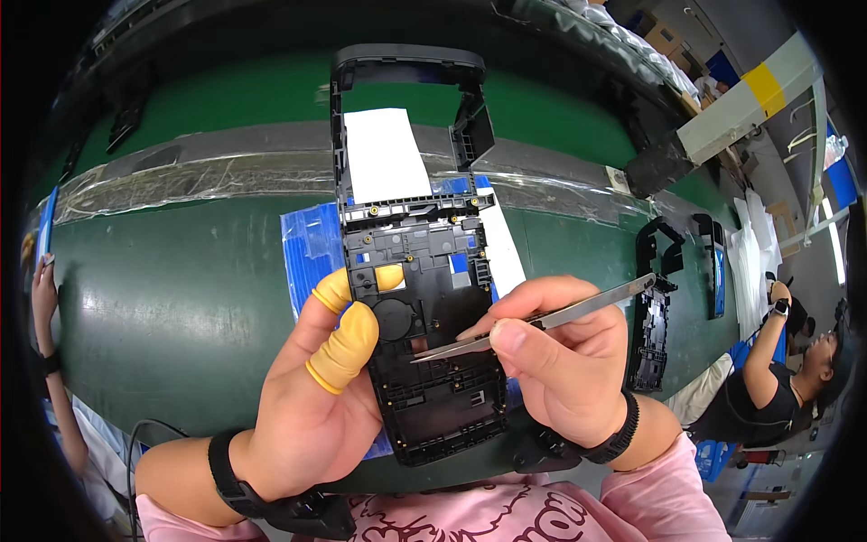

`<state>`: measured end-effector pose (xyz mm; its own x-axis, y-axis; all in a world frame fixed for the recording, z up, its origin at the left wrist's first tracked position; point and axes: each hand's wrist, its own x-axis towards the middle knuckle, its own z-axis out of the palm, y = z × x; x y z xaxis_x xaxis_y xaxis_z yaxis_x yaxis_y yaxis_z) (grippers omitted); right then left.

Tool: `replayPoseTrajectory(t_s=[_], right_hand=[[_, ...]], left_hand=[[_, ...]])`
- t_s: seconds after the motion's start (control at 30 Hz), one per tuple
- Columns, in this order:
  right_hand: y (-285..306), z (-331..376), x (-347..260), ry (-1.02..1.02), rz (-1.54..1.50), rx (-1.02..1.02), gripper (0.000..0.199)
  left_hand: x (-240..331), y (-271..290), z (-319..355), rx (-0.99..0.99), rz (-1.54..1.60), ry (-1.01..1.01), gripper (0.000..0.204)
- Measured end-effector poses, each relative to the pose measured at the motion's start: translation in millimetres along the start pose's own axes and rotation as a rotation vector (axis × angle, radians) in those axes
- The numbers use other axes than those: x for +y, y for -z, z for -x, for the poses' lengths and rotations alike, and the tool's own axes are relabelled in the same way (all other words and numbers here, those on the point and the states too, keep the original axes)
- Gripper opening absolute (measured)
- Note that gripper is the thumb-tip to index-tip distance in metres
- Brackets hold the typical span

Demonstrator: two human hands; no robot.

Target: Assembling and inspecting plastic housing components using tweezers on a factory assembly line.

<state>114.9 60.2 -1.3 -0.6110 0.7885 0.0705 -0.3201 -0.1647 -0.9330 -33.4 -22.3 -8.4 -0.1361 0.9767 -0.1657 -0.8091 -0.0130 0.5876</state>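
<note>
A long black plastic housing (pixel 432 244) with an open frame at its far end and small brass-coloured inserts stands before me. My left hand (pixel 330 388) grips its left edge, with yellow finger cots on the thumb and a finger. Metal tweezers (pixel 591 303) are pinched in my right hand (pixel 569 357). Their tips point left, over the lower middle of the housing's inner face; whether they touch it I cannot tell. Beneath the housing lie a blue corrugated sheet (pixel 312 257) and a white sheet (pixel 379 149).
A similar black housing (pixel 652 330) and a black part with a blue strip (pixel 715 266) lie on the green table (pixel 181 316) at right. A taped grey band (pixel 226 176) crosses the table. Another person (pixel 786 370) is at far right; someone's arm (pixel 47 316) shows at far left.
</note>
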Motion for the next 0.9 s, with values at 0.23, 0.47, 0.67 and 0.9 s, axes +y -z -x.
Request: replayPoseTrajectory(t_s=[0.23, 0.47, 0.67, 0.9], right_hand=[[0, 0, 1, 0.017, -0.008, 0.002, 0.016], [-3, 2, 1, 0.007, 0.017, 0.028, 0.015], [7, -1, -19, 0.024, -0.006, 0.175, 0.015], [51, 15, -57, 0.21, 0.124, 0.379, 0.014]], left_hand=[[-2, 2, 0, -0.04, 0.031, 0.008, 0.034], [-1, 1, 1, -0.027, -0.003, 0.007, 0.037], [-1, 7, -5, 0.021, -0.037, -0.011, 0.038], [0, 7, -17, 0.091, -0.157, -0.045, 0.047]])
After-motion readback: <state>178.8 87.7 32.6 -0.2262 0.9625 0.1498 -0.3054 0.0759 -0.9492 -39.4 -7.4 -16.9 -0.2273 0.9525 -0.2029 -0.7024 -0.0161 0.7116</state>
